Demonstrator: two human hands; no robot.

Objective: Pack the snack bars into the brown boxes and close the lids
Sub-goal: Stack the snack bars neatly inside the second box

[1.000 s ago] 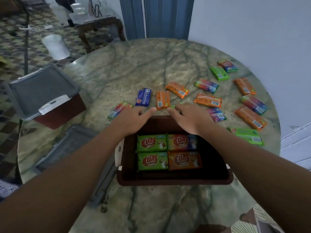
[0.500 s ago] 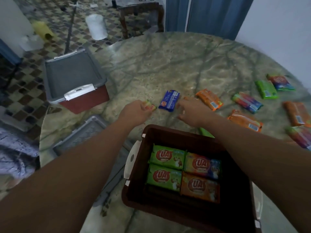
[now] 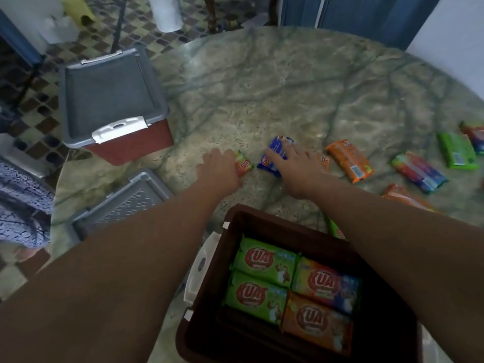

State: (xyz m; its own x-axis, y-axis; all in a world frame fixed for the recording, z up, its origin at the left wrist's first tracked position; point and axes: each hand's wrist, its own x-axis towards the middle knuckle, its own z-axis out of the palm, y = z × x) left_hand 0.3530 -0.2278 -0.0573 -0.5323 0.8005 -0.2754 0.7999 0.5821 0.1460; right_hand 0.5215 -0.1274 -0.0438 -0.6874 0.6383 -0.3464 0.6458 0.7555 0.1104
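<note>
An open brown box (image 3: pixel 237 214) stands near me on the table and holds several snack bars, among them a green one (image 3: pixel 264 260) and an orange one (image 3: pixel 317 320). My left hand (image 3: pixel 218 171) reaches past the box, its fingers curled down over a multicoloured snack bar (image 3: pixel 244 166) lying on the table. My right hand (image 3: pixel 296 166) lies beside it with fingers spread flat on a blue snack bar (image 3: pixel 273 157). More bars lie to the right: orange (image 3: pixel 349 161), rainbow (image 3: pixel 417 172) and green (image 3: pixel 457 150).
A second brown box with a shut grey lid (image 3: pixel 110 98) stands at the table's far left edge. A loose grey lid (image 3: pixel 128 203) lies left of the open box. The round marble table (image 3: pixel 275 82) ends at a tiled floor on the left.
Both hands have left the box's far rim and reached forward to the bars beyond it. My view has swung left and closer, so the right-hand bars slid toward the frame edge.
</note>
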